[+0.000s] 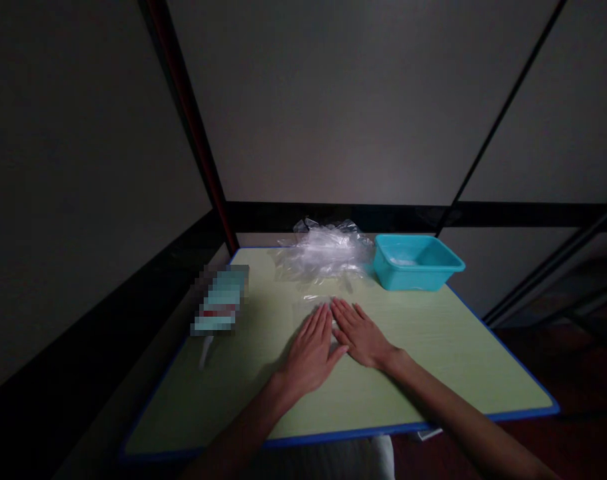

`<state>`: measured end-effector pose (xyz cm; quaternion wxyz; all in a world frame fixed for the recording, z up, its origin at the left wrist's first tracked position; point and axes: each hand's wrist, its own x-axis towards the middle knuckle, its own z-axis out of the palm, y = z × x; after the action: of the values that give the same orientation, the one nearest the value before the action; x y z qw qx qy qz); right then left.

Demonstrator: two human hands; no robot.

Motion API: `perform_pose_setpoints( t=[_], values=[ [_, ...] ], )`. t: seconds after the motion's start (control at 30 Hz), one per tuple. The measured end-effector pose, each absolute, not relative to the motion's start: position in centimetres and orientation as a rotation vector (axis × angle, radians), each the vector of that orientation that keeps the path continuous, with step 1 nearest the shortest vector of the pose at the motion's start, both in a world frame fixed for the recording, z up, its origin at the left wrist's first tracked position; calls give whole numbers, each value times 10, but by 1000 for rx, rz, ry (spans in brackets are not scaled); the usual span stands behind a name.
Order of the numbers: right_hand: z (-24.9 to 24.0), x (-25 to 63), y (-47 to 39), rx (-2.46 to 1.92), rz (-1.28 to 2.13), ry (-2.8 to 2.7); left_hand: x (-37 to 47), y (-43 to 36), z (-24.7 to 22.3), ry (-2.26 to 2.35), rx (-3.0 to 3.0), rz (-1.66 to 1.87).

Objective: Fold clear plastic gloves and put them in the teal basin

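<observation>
My left hand (310,350) lies flat, palm down, with its fingers stretched forward. Beside it my right hand (360,333) is also spread flat, its fingertips close to those of my left hand. Under and just beyond the fingertips is a small sheet of clear plastic (310,305), partly hidden by both hands. Farther back sits a crumpled heap of clear plastic (328,250).
A turquoise basin (416,277) with something clear inside stands at the back right of the blue-edged table (433,347). At the left edge is a pixelated, pale green item (220,303), with a thin whitish strip (206,350) below it. A wall rises behind.
</observation>
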<state>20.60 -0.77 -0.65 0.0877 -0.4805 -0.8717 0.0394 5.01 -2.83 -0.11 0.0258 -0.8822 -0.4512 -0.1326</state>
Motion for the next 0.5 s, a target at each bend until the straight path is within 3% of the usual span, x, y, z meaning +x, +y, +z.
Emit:
perform_pose_setpoints(
  t=[0.5],
  values=[
    [-7,206,-12,-1471,74,-2617,18,-30,-15,-1336,-2677,-386]
  ],
)
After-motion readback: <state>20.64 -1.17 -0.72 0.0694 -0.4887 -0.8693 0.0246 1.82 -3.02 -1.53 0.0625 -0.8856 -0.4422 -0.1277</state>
